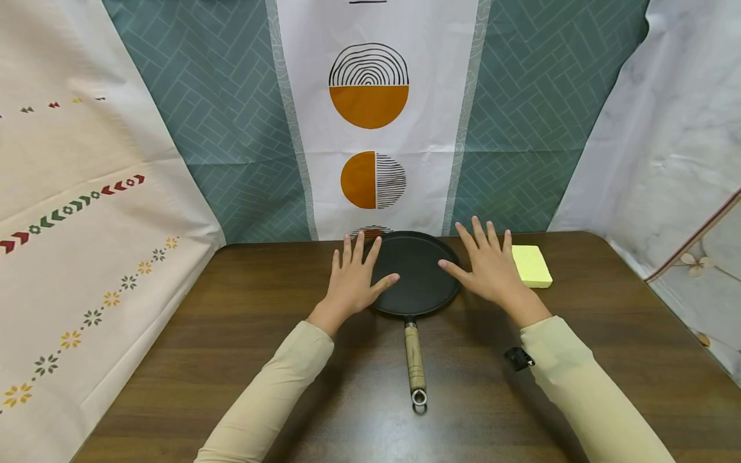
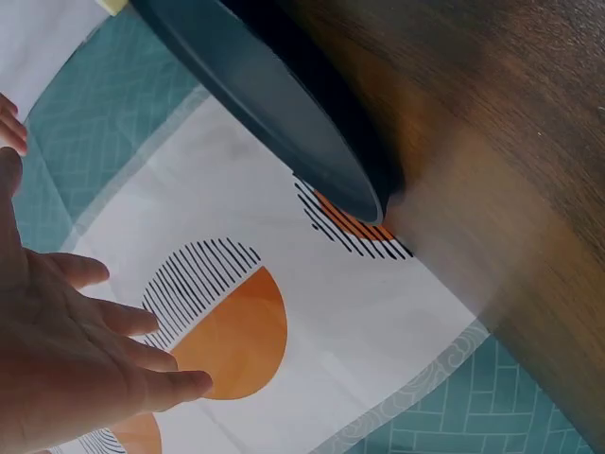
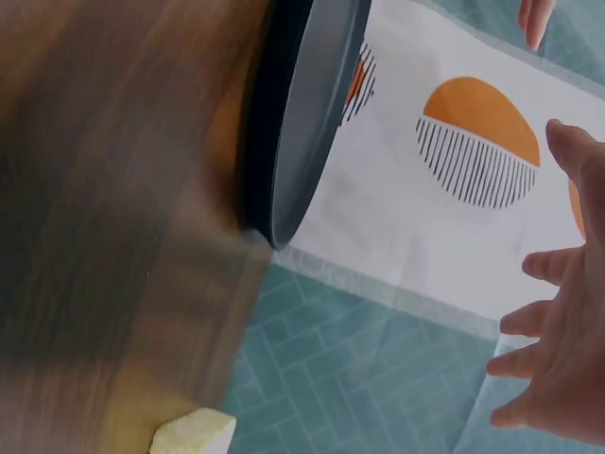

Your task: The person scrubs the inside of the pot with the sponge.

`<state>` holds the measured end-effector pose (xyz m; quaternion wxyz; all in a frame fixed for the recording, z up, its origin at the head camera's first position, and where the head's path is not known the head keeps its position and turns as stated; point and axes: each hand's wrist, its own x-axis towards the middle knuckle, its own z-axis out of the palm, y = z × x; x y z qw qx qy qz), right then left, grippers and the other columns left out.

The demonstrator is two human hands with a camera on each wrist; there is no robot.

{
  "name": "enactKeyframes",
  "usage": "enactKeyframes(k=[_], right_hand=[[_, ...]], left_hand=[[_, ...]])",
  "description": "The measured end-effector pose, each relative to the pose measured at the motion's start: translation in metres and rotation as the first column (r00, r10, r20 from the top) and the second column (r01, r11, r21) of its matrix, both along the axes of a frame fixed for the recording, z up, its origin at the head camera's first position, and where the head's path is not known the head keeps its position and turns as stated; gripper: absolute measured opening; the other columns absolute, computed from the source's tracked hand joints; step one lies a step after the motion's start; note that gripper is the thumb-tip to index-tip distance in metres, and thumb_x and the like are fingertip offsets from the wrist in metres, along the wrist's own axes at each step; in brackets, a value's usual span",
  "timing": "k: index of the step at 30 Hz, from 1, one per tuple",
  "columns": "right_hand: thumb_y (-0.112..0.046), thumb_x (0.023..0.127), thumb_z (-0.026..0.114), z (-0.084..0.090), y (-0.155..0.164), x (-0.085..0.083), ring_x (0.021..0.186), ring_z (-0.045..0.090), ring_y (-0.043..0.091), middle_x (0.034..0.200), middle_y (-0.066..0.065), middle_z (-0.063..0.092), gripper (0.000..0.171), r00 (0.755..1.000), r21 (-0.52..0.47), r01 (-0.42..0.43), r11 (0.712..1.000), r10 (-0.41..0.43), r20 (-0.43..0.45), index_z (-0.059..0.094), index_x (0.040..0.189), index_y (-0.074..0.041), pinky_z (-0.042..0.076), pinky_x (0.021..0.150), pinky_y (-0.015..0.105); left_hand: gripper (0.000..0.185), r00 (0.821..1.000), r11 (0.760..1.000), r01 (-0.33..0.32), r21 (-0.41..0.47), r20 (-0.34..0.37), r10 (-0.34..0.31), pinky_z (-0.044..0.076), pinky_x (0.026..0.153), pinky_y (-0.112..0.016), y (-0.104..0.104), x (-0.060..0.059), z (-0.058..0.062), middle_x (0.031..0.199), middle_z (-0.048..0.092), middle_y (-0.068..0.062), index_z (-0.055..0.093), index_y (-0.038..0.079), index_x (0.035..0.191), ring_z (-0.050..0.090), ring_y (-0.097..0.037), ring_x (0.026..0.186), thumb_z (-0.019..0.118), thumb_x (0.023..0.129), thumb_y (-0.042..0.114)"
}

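One black flat pan (image 1: 418, 273) lies on the brown wooden table (image 1: 243, 334), near the far edge and just in front of the hanging backdrop cloth (image 1: 376, 116). Its single wooden handle (image 1: 414, 355) points toward the person and ends in one metal ring. One pale yellow sponge (image 1: 532, 265) rests on the table to the right of the pan, close to the right hand. Two hands are in view, both in cream sleeves.

The left hand (image 1: 353, 280) covers part of the pan's left rim, and the right hand (image 1: 489, 263) overlaps its right rim, so those edges are hidden in the head view. The wrist views show the pan only edge-on, cut off by the frame, and the table there is blurred. A small dark object sits by the right sleeve; what it is cannot be made out.

Both hands are held flat, palms down, fingers straight and spread apart, gripping nothing. The left thumb points toward the pan's middle, and the right thumb reaches in from the other side. They seem to hover just above the rim rather than rest on it, though contact is hard to judge from these angles
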<state>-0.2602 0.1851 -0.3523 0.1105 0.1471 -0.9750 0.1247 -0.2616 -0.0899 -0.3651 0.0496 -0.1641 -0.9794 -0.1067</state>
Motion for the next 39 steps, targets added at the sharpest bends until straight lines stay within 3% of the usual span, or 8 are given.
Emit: enactKeyframes(k=[12, 20, 27, 32, 39], right_hand=[[-0.063, 0.093, 0.045, 0.007, 0.023, -0.007, 0.143, 0.005, 0.046, 0.158, 0.024, 0.009, 0.086, 0.999, -0.049, -0.001, 0.999, -0.001, -0.034, 0.016, 0.155, -0.012, -0.006, 0.113, 0.067], [-0.062, 0.093, 0.046, 0.014, 0.037, -0.01, 0.143, 0.004, 0.046, 0.158, 0.023, 0.007, 0.085, 1.0, -0.083, 0.015, 0.996, -0.017, -0.017, 0.017, 0.154, -0.01, -0.007, 0.113, 0.066], [-0.059, 0.095, 0.045, 0.015, 0.05, -0.011, 0.142, 0.005, 0.048, 0.157, 0.026, 0.008, 0.083, 1.0, -0.111, 0.017, 0.994, -0.018, -0.011, 0.016, 0.154, -0.008, -0.006, 0.112, 0.068], [-0.058, 0.095, 0.045, 0.012, 0.059, -0.012, 0.141, 0.004, 0.049, 0.156, 0.027, 0.007, 0.083, 1.0, -0.123, 0.026, 0.992, -0.026, -0.001, 0.015, 0.154, -0.008, -0.005, 0.111, 0.069], [-0.057, 0.096, 0.044, 0.006, 0.071, -0.016, 0.14, 0.006, 0.051, 0.155, 0.03, 0.008, 0.082, 0.999, -0.127, 0.032, 0.991, -0.032, 0.002, 0.016, 0.153, -0.005, -0.001, 0.109, 0.072]], left_hand=[[0.083, 0.997, 0.997, 0.055, 0.062, -0.051, -0.052, 0.003, 0.12, -0.054, -0.002, 0.01, 0.005, 0.161, 0.003, -0.011, 0.005, 0.022, 0.156, -0.007, -0.034, 0.145, 0.043, 0.094, 0.062], [0.078, 0.991, 0.988, 0.094, 0.122, -0.106, -0.081, 0.011, 0.119, -0.054, -0.002, 0.02, 0.007, 0.159, 0.014, -0.014, 0.019, 0.013, 0.154, 0.002, -0.034, 0.146, 0.049, 0.095, 0.055], [0.074, 0.987, 0.969, 0.127, 0.21, -0.128, -0.101, 0.025, 0.115, -0.056, -0.003, 0.033, 0.001, 0.153, 0.03, -0.018, 0.026, 0.007, 0.152, 0.021, -0.037, 0.143, 0.058, 0.095, 0.043], [0.076, 0.99, 0.95, 0.138, 0.281, -0.068, -0.123, 0.034, 0.111, -0.054, -0.001, 0.044, -0.003, 0.148, 0.037, -0.018, 0.023, 0.006, 0.152, 0.036, -0.037, 0.136, 0.062, 0.094, 0.037], [0.079, 0.984, 0.892, 0.088, 0.444, 0.098, -0.146, 0.037, 0.11, -0.053, 0.003, 0.059, -0.005, 0.15, 0.036, -0.018, 0.02, 0.006, 0.153, 0.035, -0.037, 0.136, 0.065, 0.093, 0.032]])
